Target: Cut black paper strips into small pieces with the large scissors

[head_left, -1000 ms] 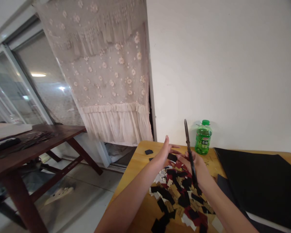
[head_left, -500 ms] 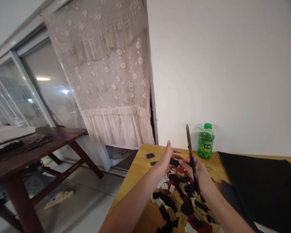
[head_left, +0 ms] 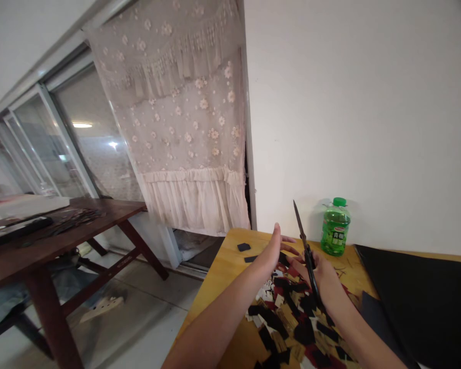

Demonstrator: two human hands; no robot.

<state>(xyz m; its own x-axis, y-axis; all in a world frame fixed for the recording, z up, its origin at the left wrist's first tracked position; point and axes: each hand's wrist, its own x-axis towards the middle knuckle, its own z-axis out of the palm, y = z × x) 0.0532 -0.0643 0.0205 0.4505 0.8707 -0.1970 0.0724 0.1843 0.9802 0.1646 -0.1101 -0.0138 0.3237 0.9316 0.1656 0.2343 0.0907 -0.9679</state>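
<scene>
My right hand [head_left: 322, 279] is closed on black scissors [head_left: 305, 245] whose blades point up and away, tips together. My left hand [head_left: 272, 251] reaches forward beside them, fingers stretched out toward a small black piece that shows between the two hands; I cannot tell whether it touches it. Both hands hover over a heap of small black, red, gold and white card pieces [head_left: 292, 318] on a yellow wooden table [head_left: 223, 271].
A green bottle [head_left: 335, 227] stands by the white wall. Large black sheets [head_left: 418, 302] cover the table's right side. Two loose black squares [head_left: 243, 247] lie near the far left corner. A dark wooden table [head_left: 61, 230] and a lace curtain [head_left: 184, 128] are to the left.
The view has swung slightly left and up. Both hands keep nearly the same pose, and the scissors tilt a little more to the left.
</scene>
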